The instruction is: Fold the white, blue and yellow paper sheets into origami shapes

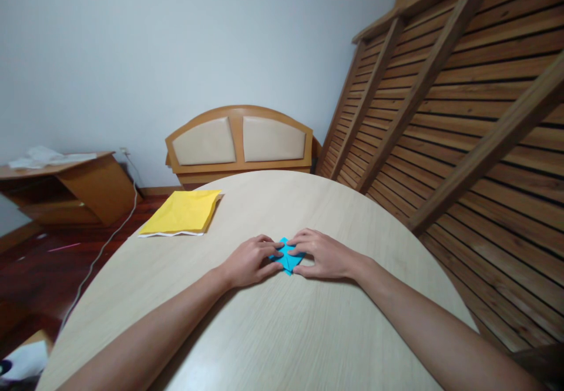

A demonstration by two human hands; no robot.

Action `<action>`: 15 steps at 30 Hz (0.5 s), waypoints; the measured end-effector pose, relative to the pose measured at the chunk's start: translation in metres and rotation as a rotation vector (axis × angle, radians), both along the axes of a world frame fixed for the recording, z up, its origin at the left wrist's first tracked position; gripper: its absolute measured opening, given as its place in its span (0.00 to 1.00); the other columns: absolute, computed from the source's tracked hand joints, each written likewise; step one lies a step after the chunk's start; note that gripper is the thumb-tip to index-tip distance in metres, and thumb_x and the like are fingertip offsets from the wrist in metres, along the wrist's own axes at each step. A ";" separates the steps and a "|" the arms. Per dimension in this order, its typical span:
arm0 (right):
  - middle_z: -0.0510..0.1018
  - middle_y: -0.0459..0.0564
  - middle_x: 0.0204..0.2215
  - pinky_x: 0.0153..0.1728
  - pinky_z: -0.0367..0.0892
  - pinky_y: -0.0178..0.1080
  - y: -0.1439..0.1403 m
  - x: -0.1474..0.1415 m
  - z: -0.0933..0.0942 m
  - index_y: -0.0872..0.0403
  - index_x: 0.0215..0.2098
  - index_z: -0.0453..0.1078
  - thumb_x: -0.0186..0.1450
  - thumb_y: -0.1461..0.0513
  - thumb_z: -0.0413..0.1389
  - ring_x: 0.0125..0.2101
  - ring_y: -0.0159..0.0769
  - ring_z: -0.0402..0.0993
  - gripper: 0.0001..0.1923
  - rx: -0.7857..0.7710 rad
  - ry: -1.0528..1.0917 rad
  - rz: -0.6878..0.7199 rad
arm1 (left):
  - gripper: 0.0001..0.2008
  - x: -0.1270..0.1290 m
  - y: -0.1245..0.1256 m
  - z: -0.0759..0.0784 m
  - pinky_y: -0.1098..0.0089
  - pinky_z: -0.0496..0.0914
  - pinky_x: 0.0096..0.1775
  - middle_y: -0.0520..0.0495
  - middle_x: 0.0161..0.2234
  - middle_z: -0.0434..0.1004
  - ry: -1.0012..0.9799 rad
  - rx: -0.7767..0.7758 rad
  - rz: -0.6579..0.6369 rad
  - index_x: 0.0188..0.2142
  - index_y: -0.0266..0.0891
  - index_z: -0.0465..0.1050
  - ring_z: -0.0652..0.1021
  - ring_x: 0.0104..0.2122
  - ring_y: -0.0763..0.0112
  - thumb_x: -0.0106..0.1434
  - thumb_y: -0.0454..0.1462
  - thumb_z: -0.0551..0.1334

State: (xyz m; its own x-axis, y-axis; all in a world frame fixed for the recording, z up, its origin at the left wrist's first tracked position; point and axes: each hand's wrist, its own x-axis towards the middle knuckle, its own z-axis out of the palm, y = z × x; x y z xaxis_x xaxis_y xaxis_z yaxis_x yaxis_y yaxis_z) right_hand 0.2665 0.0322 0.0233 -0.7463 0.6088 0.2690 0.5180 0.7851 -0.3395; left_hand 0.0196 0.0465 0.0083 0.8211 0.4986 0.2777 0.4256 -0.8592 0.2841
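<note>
The small blue folded paper (286,256) is lying flat on the surface (282,332) exactly between both hands, the left hand (252,260) and right hand (324,254) each pressing it with fingertips, equally near

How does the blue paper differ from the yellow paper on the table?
The blue paper is small, creased into pointed folds and pressed by the left hand and right hand; the yellow paper is larger, roughly rectangular, untouched, near the table edge. Both lie flat.
</note>
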 end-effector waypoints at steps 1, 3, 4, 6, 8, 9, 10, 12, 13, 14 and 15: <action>0.80 0.50 0.48 0.54 0.62 0.46 0.000 0.000 0.001 0.51 0.37 0.78 0.64 0.56 0.60 0.48 0.43 0.70 0.08 0.004 -0.003 0.005 | 0.14 0.000 0.000 0.000 0.60 0.70 0.51 0.43 0.50 0.78 -0.001 0.001 0.000 0.45 0.41 0.76 0.75 0.49 0.60 0.72 0.45 0.55; 0.80 0.48 0.47 0.53 0.62 0.46 -0.001 -0.001 0.001 0.50 0.35 0.78 0.65 0.57 0.58 0.47 0.42 0.71 0.07 0.017 -0.013 0.018 | 0.14 0.000 0.000 0.000 0.60 0.70 0.51 0.43 0.49 0.79 -0.005 0.001 0.001 0.44 0.41 0.76 0.75 0.48 0.61 0.72 0.45 0.54; 0.80 0.48 0.46 0.53 0.62 0.46 -0.001 -0.001 0.002 0.50 0.34 0.78 0.66 0.58 0.58 0.46 0.42 0.71 0.07 0.024 -0.018 0.024 | 0.14 0.000 -0.001 0.000 0.60 0.70 0.51 0.43 0.49 0.79 -0.008 0.001 0.001 0.44 0.41 0.76 0.75 0.48 0.61 0.72 0.44 0.54; 0.81 0.47 0.44 0.51 0.63 0.45 -0.002 -0.001 0.002 0.50 0.34 0.78 0.67 0.59 0.56 0.44 0.41 0.71 0.08 0.036 -0.035 0.035 | 0.15 0.001 -0.001 0.000 0.61 0.70 0.51 0.44 0.47 0.80 -0.008 -0.002 0.003 0.44 0.41 0.76 0.75 0.48 0.61 0.73 0.44 0.53; 0.81 0.48 0.44 0.50 0.63 0.45 -0.002 -0.001 0.002 0.50 0.36 0.77 0.67 0.60 0.55 0.43 0.41 0.71 0.08 0.042 -0.057 0.043 | 0.15 0.001 -0.001 0.000 0.61 0.70 0.51 0.44 0.47 0.80 -0.004 -0.005 0.004 0.45 0.41 0.76 0.75 0.48 0.61 0.73 0.44 0.53; 0.80 0.48 0.44 0.50 0.63 0.45 -0.002 -0.001 0.002 0.50 0.36 0.77 0.68 0.60 0.55 0.44 0.41 0.71 0.08 0.044 -0.067 0.045 | 0.15 0.001 -0.001 0.001 0.61 0.70 0.51 0.44 0.47 0.80 -0.002 -0.006 0.004 0.45 0.41 0.76 0.75 0.48 0.61 0.73 0.44 0.53; 0.80 0.48 0.45 0.50 0.63 0.45 -0.002 -0.001 0.001 0.50 0.38 0.77 0.68 0.60 0.55 0.44 0.41 0.71 0.08 0.046 -0.076 0.044 | 0.15 0.001 -0.001 0.001 0.61 0.70 0.51 0.45 0.47 0.80 0.000 -0.006 0.005 0.46 0.42 0.76 0.75 0.48 0.61 0.73 0.43 0.53; 0.78 0.49 0.49 0.52 0.62 0.46 -0.002 -0.001 0.000 0.49 0.42 0.77 0.69 0.61 0.54 0.47 0.42 0.70 0.09 0.054 -0.090 0.036 | 0.14 0.002 -0.001 0.002 0.61 0.70 0.52 0.45 0.49 0.79 -0.002 -0.001 0.008 0.46 0.42 0.76 0.75 0.48 0.61 0.73 0.43 0.53; 0.77 0.49 0.51 0.53 0.62 0.47 -0.003 -0.002 -0.001 0.49 0.44 0.76 0.69 0.61 0.53 0.49 0.42 0.69 0.10 0.059 -0.098 0.030 | 0.14 0.002 -0.001 0.003 0.61 0.70 0.52 0.46 0.49 0.79 -0.002 0.003 0.010 0.47 0.43 0.76 0.75 0.48 0.62 0.73 0.42 0.53; 0.75 0.50 0.54 0.53 0.62 0.47 -0.003 -0.002 -0.003 0.49 0.47 0.75 0.70 0.61 0.52 0.51 0.43 0.68 0.12 0.066 -0.107 0.022 | 0.14 0.002 -0.001 0.003 0.61 0.70 0.52 0.46 0.50 0.79 -0.002 0.008 0.011 0.48 0.43 0.76 0.76 0.48 0.62 0.73 0.42 0.53; 0.74 0.51 0.56 0.54 0.61 0.48 -0.003 -0.002 -0.004 0.49 0.50 0.74 0.70 0.61 0.52 0.53 0.43 0.67 0.13 0.074 -0.113 0.012 | 0.14 0.002 -0.001 0.003 0.61 0.70 0.51 0.46 0.51 0.79 -0.001 0.014 0.011 0.49 0.44 0.76 0.76 0.48 0.62 0.73 0.42 0.53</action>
